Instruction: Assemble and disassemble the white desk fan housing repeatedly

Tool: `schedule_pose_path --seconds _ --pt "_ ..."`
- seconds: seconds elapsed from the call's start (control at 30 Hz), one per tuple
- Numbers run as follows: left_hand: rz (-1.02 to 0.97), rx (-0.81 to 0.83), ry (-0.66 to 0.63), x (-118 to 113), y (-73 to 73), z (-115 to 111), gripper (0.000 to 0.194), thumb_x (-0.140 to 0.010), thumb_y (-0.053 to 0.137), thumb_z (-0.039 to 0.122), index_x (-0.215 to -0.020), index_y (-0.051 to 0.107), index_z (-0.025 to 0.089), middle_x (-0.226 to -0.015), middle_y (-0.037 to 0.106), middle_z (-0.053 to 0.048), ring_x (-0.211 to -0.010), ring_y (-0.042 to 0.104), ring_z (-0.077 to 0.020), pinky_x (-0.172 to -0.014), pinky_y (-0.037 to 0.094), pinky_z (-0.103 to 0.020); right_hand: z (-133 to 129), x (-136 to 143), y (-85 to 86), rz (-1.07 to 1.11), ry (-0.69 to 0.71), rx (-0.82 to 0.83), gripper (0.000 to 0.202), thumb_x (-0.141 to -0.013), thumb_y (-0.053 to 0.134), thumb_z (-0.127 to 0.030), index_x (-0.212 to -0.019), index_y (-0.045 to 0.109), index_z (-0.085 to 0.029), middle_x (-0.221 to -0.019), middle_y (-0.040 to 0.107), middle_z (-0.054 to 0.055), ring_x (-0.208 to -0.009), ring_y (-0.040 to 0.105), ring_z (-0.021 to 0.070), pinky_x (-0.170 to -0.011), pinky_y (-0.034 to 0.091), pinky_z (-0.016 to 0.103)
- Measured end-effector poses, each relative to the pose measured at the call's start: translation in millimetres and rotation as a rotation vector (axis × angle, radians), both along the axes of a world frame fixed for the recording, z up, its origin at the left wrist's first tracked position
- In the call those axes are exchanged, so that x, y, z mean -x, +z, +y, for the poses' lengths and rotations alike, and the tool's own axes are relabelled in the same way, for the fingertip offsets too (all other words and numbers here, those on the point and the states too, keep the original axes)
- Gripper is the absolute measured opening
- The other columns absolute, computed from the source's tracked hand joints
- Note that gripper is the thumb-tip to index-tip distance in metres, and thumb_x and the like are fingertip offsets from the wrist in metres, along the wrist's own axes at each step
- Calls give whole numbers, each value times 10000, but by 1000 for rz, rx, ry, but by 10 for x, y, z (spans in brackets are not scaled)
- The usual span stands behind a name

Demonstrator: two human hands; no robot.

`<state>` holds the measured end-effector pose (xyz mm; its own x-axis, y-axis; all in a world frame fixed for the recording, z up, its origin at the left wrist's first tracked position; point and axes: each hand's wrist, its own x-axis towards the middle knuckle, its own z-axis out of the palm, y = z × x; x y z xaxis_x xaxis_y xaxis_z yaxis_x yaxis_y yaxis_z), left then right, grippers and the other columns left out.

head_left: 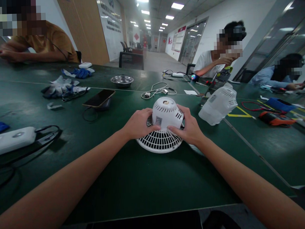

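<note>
A small white plastic fan [163, 127] is lying face down on the dark green table [135, 182], its round slatted grille pressing flat against the matte surface and its domed, vented motor housing sticking up with a small label facing the person. The person is cupping that housing from both sides: the left hand [138, 123] is wrapping its fingers around the left of the dome, thumb curling under toward the label, while the right hand [190, 126] is closing on the right side, thumb lying along the grille's ribs. Both bare forearms are stretching in from the near edge, so the fan is sitting right between the hands, near the middle of the table. Just to the right, apart from the hands, a second fan body [218, 105] of cloudy translucent plastic is lying tilted on its side. Farther back a glossy dark phone [99, 98] is resting at an angle, a white coiled cable [158, 89] is looping loosely, and a shiny steel bowl [122, 80] is catching the ceiling light. A smooth white power bank [13, 141] with a black cord is lying at the far left
</note>
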<state>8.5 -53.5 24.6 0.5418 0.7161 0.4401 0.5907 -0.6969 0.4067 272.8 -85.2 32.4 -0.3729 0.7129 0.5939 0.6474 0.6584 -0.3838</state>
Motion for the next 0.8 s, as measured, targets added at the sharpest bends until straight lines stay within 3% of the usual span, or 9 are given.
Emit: schedule_pose_path --seconds 0.1,0.23,0.4,0.57,0.8 --pt "-45 -2 6 23 -7 16 603 -880 684 478 -1379 567 159 -1341 668 -163 -1205 637 -354 -1050 485 -599 -9 -42 6 -29 14 -3 861 -815 709 -610 -1507 334 -264 -1368 585 166 -1126 638 385 -952 523 639" --pt "-170 5 -48 93 -26 59 742 -928 616 387 -1583 310 223 -1376 658 -143 -1210 658 -334 -1057 499 -593 -58 -59 13 63 146 152 890 -893 620 -588 -1587 160 -272 -1132 705 104 -882 711 313 -833 582 562" --pt "-205 -3 -274 96 -80 42 1075 -828 727 548 -1644 82 280 -1543 496 -191 -1324 563 -426 -1088 457 -649 -85 -37 0 104 268 258 933 -882 663 -523 -1608 120 -304 -1001 720 58 -812 718 289 -761 605 515" --pt "-239 -72 -289 5 -145 2 1290 -694 835 600 -1642 10 308 -1655 290 -207 -1386 470 -480 -1106 424 -671 -75 -38 -2 124 312 303 983 -838 717 -455 -1603 116 -316 -1003 706 55 -776 705 266 -725 615 493" --pt "-231 -84 -256 -25 -78 -34 1218 -699 841 509 -1623 69 327 -1584 386 -186 -1277 568 -443 -1020 504 -613 -95 -1 24 110 312 326 1033 -776 756 -305 -1596 129 -331 -883 680 6 -712 679 235 -666 606 446"
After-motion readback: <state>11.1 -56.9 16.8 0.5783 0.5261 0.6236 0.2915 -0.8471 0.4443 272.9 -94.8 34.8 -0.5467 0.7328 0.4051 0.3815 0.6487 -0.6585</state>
